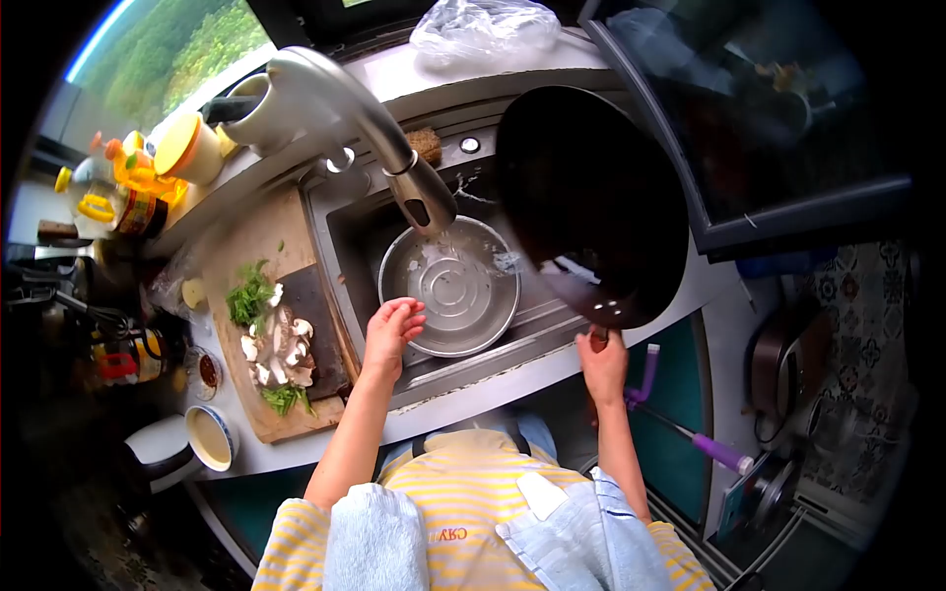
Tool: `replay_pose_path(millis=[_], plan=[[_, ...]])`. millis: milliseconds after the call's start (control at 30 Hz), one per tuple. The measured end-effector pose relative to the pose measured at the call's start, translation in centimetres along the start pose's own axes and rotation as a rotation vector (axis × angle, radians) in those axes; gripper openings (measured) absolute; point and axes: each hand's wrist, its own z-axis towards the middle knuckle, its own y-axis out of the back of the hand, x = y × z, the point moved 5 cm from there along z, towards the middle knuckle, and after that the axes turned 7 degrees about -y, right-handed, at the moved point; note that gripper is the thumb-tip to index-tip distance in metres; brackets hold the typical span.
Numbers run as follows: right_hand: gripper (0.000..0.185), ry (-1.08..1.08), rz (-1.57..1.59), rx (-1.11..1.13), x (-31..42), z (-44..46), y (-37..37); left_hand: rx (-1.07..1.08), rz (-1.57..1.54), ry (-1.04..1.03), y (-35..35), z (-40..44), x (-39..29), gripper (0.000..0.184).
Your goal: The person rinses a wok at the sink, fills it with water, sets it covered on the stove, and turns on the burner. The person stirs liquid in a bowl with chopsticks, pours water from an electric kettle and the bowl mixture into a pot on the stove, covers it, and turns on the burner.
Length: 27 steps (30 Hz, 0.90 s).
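My right hand [603, 362] is wrapped round the handle of a large black frying pan [591, 197], which is tilted up over the right part of the sink. Over the sink's front edge, my left hand [394, 330] has its fingers curled together, and nothing shows in them. It is beside the near left rim of a round metal basin [394, 268] in the sink [345, 236]. Above the basin hangs the spout of the faucet [419, 192]. Water drops or bits of foam show near the basin's far rim.
Left of the sink, a wooden cutting board [281, 231] carries sliced mushrooms [286, 350], green herbs [251, 295] and a dark cleaver blade [325, 305]. A bowl [210, 438] stands at the counter's front left. An open window pane [759, 118] juts in at the right. A plastic bag [483, 30] lies on the sill.
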Motion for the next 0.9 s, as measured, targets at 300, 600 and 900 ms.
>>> replay_pose_path(millis=[300,600,900], plan=[[0.036,0.263,0.038,-0.275,0.9,3.7,4.4,0.046,0.152,-0.027,0.3,-1.3,1.5,0.017],[0.008,0.187,0.196,-0.217,4.3,0.8,7.4,0.065,0.174,-0.056,2.6,-3.7,2.6,0.024],[0.016,0.007,0.188,0.030,-1.3,0.1,1.6,0.096,0.395,-0.228,2.6,-4.3,0.9,0.021]])
